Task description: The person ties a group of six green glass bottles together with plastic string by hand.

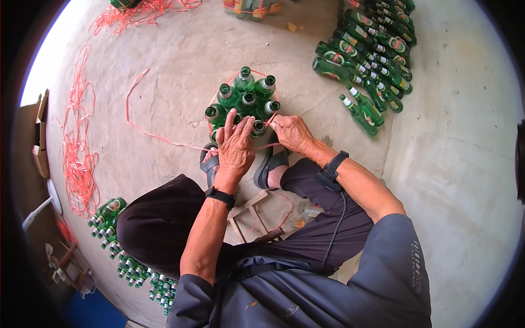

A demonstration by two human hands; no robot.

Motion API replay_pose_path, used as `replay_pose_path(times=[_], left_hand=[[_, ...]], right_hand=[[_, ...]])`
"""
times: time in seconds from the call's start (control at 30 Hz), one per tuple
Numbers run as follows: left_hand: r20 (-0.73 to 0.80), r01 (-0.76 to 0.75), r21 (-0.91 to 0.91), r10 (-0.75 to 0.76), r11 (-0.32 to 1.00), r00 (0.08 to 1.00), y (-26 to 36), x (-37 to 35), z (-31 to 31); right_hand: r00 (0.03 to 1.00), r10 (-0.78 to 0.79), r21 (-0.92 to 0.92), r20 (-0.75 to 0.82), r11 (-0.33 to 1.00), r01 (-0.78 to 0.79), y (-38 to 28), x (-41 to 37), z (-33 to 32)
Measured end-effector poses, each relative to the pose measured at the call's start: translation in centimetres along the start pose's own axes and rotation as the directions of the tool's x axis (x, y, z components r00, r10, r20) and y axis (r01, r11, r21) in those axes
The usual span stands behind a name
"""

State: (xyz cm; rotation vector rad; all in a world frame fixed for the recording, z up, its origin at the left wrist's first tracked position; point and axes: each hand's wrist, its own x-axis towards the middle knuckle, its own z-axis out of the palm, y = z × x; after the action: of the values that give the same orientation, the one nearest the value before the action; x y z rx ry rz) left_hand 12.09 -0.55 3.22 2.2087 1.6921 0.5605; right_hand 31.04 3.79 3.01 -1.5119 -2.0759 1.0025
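Several upright green glass bottles [244, 98] stand bunched together on the concrete floor, with a red plastic string [164, 136] looped around them. My left hand [235, 146] rests on the near bottles and pinches the string between its fingers. My right hand [291, 132] is beside it, at the right edge of the bunch, and grips the same string pulled taut between the two hands. Each wrist carries a black band. The loose end of the string trails off to the left across the floor.
A stack of green bottles [369, 52] lies on its side at the upper right. More bottles [117, 240] lie at the lower left. Tangled red string [79, 158] is heaped on the left. My sandalled feet [270, 167] sit just under the bunch, over a small wooden stool [251, 218].
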Motion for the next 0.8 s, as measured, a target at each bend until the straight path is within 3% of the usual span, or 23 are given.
replay_pose_path(times=[0.1,0.27,0.33,0.4,0.43,0.47,0.53,0.57,0.6,0.63,0.67,0.73,0.8], left_hand=[[-0.018,-0.017,-0.008,0.017,1.000,1.000,-0.2,0.3,0.1],[-0.012,-0.024,0.046,0.025,0.999,1.000,0.1,0.2,-0.2],[-0.002,-0.032,0.065,0.032,0.997,0.999,0.4,0.4,-0.8],[0.000,-0.036,0.062,0.036,0.997,0.999,0.8,0.6,-1.5],[-0.008,-0.047,0.068,0.048,0.997,0.999,1.0,0.9,-2.1],[0.014,-0.067,0.055,0.066,0.996,0.998,1.0,1.3,-2.9],[0.041,-0.096,0.045,0.094,0.994,0.995,1.1,2.6,-4.2],[0.079,-0.076,-0.010,0.076,0.997,0.994,0.8,3.6,-4.6],[0.119,-0.051,-0.064,0.058,0.997,0.991,0.4,4.7,-4.8],[0.126,-0.149,-0.040,0.153,0.988,0.980,-0.3,5.9,-4.8],[0.129,-0.155,-0.037,0.159,0.987,0.979,-0.7,6.8,-4.6],[0.369,-0.218,-0.062,0.226,0.974,0.902,-1.3,8.3,-3.8],[0.440,-0.248,-0.045,0.242,0.968,0.865,-1.3,8.9,-2.4]], right_hand=[[1.000,0.003,-0.050,0.029,0.999,-0.002,1.5,0.3,0.8],[0.999,0.048,0.036,-0.009,0.998,-0.048,2.5,0.7,3.1],[0.999,0.032,-0.062,-0.033,0.997,-0.034,3.5,0.9,4.1],[0.999,0.037,0.152,0.015,0.988,-0.039,3.7,0.7,4.2],[0.985,0.159,0.335,0.074,0.926,-0.174,3.9,0.8,4.4],[0.986,0.154,0.337,0.061,0.927,-0.165,4.2,1.0,4.4],[0.906,0.349,0.508,0.240,0.750,-0.424,4.5,1.2,4.4],[0.893,0.366,0.589,0.260,0.673,-0.448,4.8,1.2,4.7],[0.895,0.365,0.595,0.258,0.669,-0.445,4.9,1.3,5.1],[0.882,0.393,0.622,0.259,0.631,-0.464,4.9,1.4,5.3],[0.868,0.423,0.647,0.259,0.592,-0.481,4.9,1.4,5.5],[0.846,0.467,0.622,0.258,0.590,-0.515,3.8,1.6,4.8],[0.820,0.511,0.592,0.258,0.587,-0.552,3.8,1.9,4.8]])
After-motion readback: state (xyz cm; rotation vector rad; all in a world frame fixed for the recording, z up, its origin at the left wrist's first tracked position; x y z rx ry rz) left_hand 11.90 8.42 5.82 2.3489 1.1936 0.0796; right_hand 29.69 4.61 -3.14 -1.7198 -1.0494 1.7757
